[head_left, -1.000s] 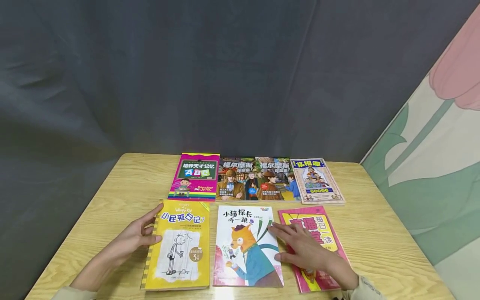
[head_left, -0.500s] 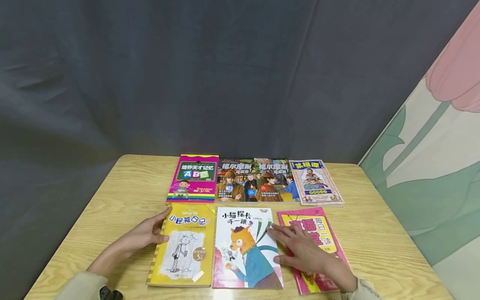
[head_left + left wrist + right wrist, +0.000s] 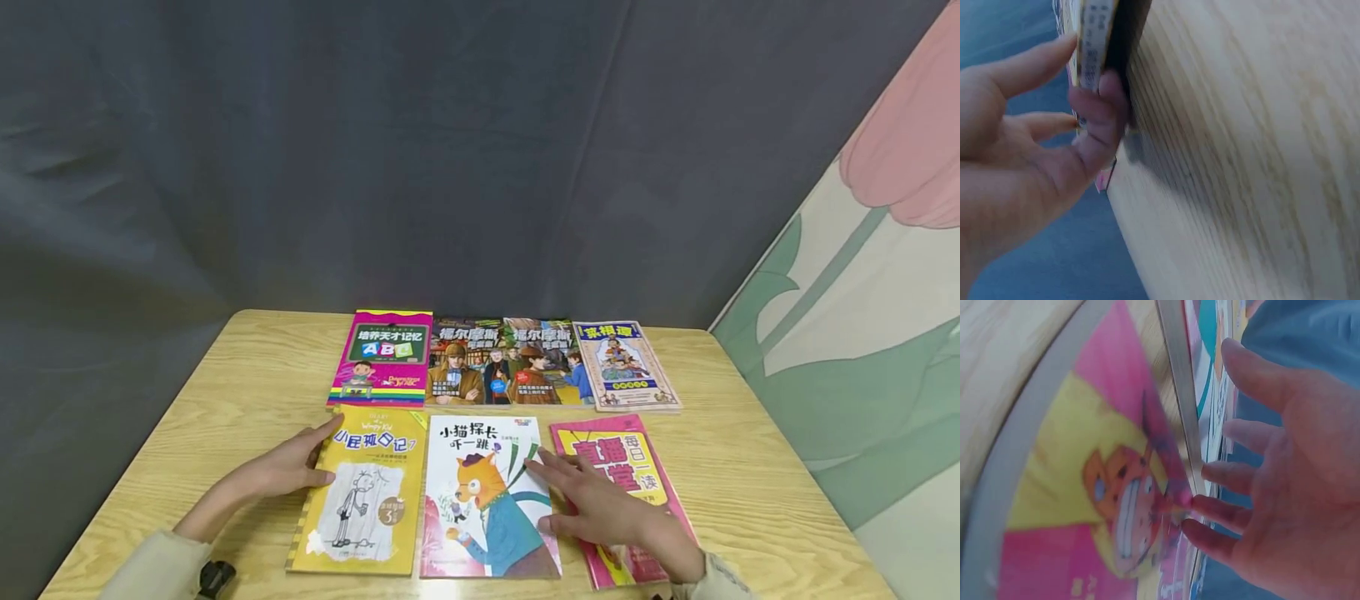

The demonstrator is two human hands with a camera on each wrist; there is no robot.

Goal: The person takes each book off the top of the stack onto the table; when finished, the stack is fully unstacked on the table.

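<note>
In the head view, a yellow comic-diary book (image 3: 356, 500) lies face up at the front left. My left hand (image 3: 288, 467) holds it by its left edge; the left wrist view shows the thumb and fingers at the book's spine (image 3: 1092, 47), one finger bent low near the table. Beside it on the right is a white picture book (image 3: 487, 492) with an orange cat in a blue coat. The right hand (image 3: 600, 500) has its fingers extended, fingertips over that book's right edge. Its palm and wrist cover part of a pink book (image 3: 663, 533).
A back row stands against the dark curtain (image 3: 480, 167): a magenta ABC book (image 3: 382, 375), two detective books (image 3: 461, 367) side by side, and a cream book (image 3: 622, 367) set at a slant. Wooden tabletop (image 3: 757, 492) shows at both sides. A flower-printed cloth (image 3: 847, 333) hangs at right.
My left hand has slid the yellow book rightward, narrowing the gap to the cat book. The right hand has stayed over the cat book's edge. The head view has shifted slightly.
</note>
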